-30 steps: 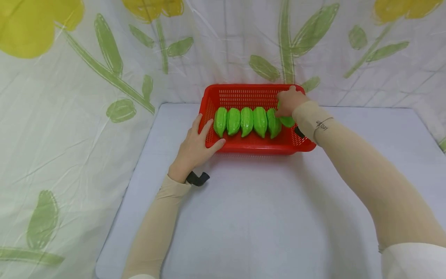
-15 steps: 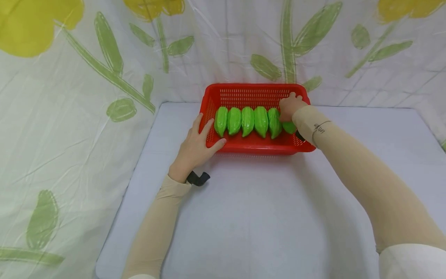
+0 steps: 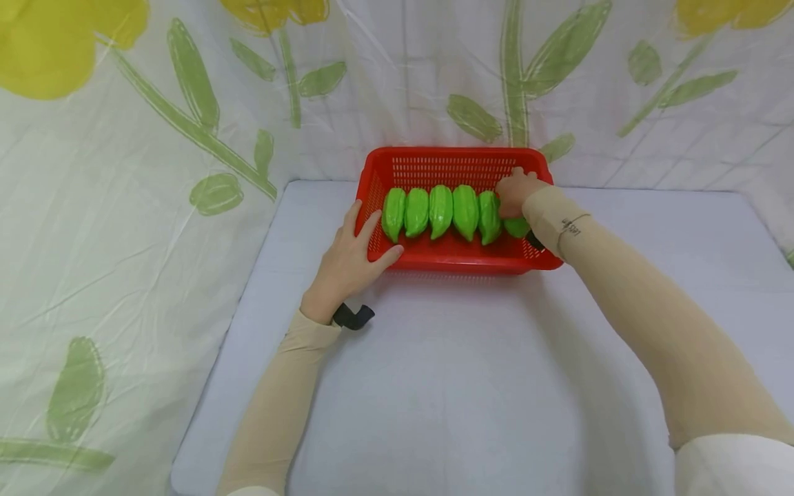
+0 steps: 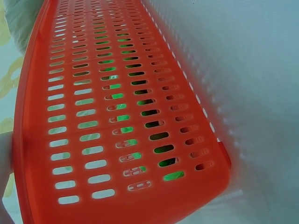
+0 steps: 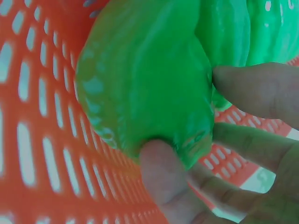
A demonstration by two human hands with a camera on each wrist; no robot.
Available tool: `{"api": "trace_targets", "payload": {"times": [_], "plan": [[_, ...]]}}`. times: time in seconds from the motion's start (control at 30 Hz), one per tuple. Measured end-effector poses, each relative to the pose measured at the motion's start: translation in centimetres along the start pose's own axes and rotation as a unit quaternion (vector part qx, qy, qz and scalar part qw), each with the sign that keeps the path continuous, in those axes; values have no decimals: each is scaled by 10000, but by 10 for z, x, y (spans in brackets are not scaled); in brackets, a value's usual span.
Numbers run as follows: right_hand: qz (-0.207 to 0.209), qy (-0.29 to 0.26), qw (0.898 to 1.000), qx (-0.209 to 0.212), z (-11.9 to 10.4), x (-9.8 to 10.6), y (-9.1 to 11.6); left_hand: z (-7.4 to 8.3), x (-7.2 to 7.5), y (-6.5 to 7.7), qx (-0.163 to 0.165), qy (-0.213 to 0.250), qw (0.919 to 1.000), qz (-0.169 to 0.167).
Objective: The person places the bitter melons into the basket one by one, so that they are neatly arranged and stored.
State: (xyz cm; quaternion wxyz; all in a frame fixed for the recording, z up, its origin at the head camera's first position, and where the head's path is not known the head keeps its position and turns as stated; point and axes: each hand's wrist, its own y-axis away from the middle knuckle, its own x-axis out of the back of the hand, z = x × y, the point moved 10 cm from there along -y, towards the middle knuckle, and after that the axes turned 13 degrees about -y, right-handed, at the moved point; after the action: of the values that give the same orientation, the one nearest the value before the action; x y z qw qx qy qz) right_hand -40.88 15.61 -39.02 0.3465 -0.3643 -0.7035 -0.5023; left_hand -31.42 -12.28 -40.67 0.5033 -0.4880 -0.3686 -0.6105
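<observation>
Inside a red slotted plastic basket (image 3: 459, 264), several glossy green ridged vegetables (image 3: 465, 212) with tapered tips lie side by side in a row. At the row's right end my right hand (image 3: 518, 193) pinches the last green vegetable (image 5: 145, 79) by its end, thumb and fingers on opposite sides. That vegetable stays mostly hidden under the hand in the head view. My left hand (image 3: 349, 260) rests on the basket's front left corner, fingers spread along the left rim and thumb over the front rim. The left wrist view shows the basket's slotted outer wall (image 4: 103, 205).
The basket stands at the back of a white-covered table (image 3: 446, 372). Close behind it hangs a pale curtain (image 3: 397, 83) printed with yellow flowers and green leaves. A black wrist mount (image 3: 353, 317) juts out by the left wrist.
My right hand has lowered slightly into the basket's right end with the green vegetable. The middle vegetables have shifted a little towards the back. My left hand stays on the corner.
</observation>
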Motion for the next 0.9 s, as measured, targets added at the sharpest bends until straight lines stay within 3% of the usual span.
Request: {"api": "trace_targets", "payload": {"times": [0.43,0.9], "plan": [[-157,-1,9998,143,0,-2,-3,1,1,0,10,-26,10000,2],[138,-215,9992,317,4,-6,-8,2,2,2,44,26,10000,0]]}}
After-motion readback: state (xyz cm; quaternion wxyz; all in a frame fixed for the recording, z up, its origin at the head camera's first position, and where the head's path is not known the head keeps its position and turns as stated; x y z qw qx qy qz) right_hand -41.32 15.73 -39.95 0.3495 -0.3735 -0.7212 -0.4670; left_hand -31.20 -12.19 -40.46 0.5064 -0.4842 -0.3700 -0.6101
